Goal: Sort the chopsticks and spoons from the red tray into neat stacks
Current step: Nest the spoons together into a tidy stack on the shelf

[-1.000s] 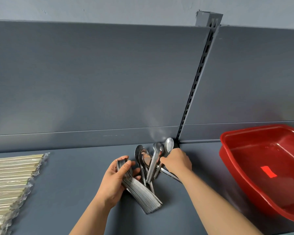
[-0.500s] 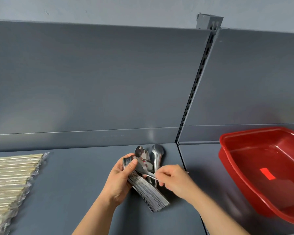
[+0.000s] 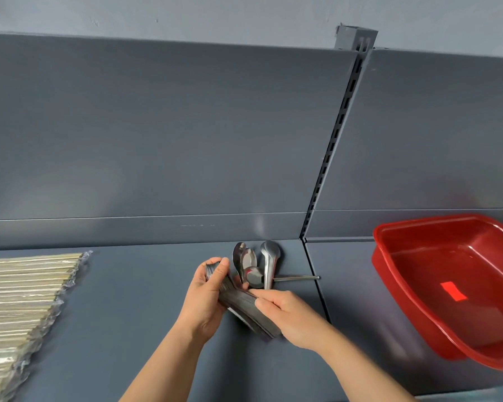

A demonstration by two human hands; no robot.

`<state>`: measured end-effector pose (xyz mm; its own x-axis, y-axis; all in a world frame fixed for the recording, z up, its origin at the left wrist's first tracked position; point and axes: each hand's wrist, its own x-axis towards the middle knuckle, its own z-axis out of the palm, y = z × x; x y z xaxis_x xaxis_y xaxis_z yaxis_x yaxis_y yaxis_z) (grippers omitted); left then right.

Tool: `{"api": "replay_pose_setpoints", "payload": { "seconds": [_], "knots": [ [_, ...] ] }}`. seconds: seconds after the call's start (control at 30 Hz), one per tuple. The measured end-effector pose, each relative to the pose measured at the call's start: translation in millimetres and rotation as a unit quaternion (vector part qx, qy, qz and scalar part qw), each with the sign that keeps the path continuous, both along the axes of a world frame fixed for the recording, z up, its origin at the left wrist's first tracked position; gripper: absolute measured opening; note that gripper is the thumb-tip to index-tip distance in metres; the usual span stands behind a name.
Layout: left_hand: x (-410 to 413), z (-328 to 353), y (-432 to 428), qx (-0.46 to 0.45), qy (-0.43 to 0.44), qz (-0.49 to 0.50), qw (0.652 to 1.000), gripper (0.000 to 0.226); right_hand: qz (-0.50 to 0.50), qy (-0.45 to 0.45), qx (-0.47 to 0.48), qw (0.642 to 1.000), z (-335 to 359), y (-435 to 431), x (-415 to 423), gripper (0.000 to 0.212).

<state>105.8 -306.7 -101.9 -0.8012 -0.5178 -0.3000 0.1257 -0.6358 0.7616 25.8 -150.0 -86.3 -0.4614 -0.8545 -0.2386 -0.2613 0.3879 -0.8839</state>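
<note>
Left hand (image 3: 206, 297) grips stack (image 3: 241, 306) of nested spoons; right hand (image 3: 291, 314) pinches its handle end.
Left thumb and fingers curl round the bowl end, and the right thumb and fingers close on the handles. The stack sits mid-shelf (image 3: 128, 329), slanting near-right; can't tell if its near end touches the shelf. Loose spoons (image 3: 254, 266) lie just beyond the hands by the back panel, bowls far, with one crosswise, its handle pointing right. Tray (image 3: 389, 274) is at the right, well apart, and looks empty. Wrapped chopsticks (image 3: 21, 300) are lined up at the far left. Step looks like squaring the stack, late in the spoon sorting. Next move likely needs the right hand to let go, take one loose spoon by its handle, match bowl direction and nest it on top. The crosswise one needs turning first.
</note>
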Motion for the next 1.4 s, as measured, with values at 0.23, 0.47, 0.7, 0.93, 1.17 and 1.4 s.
{"api": "replay_pose_setpoints", "payload": {
  "seconds": [0.23, 0.47, 0.7, 0.93, 1.17, 1.4],
  "knots": [
    [-5, 6, 10, -0.024, 0.035, 0.003, 0.999, 0.025, 0.001, -0.097, 0.001, 0.995, 10, 2, 0, 0.022],
    [-2, 9, 7, -0.233, -0.061, -0.035, 0.97, 0.049, 0.024, -0.062, -0.012, 0.998, -3, 5, 5, 0.011],
    [-5, 9, 10, -0.159, -0.073, 0.012, 0.985, 0.042, 0.001, -0.084, -0.045, 0.995, -10, -1, 10, 0.014],
    [-6, 7, 2, -0.077, -0.042, 0.038, 0.995, 0.025, -0.088, 0.014, 0.027, 0.996, 4, -12, -19, 0.034],
    [1, -4, -3, -0.042, -0.058, 0.048, 0.996, 0.019, -0.243, 0.172, 0.156, 0.942, -9, -35, -55, 0.047],
    [3, -6, -8, -0.014, -0.04, 0.049, 0.998, 0.024, -0.283, 0.05, 0.063, 0.956, -10, -36, -58, 0.027]
  ]
}}
